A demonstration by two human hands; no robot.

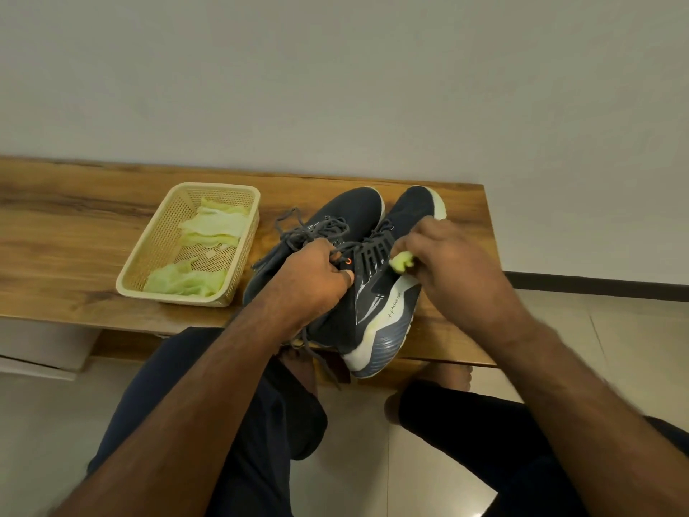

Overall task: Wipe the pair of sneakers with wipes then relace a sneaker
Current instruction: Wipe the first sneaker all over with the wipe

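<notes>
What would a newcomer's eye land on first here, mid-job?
First, the two hands at the right-hand sneaker, tipped on its side at the wooden bench's front edge: the left hand grips its collar, the right hand presses a pale green wipe against its side. To the left sits a cream basket holding crumpled wipes.

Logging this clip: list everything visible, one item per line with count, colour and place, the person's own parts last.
sneakers: two, dark navy with white soles, side by side on the bench.
wipe in hand: one, pale green, against the right-hand sneaker's side.
basket: one, cream, left of the sneakers.
wipes in basket: several, pale green, crumpled.
bench: one, brown wood, against the wall.
left hand: grips the right-hand sneaker's collar.
right hand: holds the wipe.
</notes>
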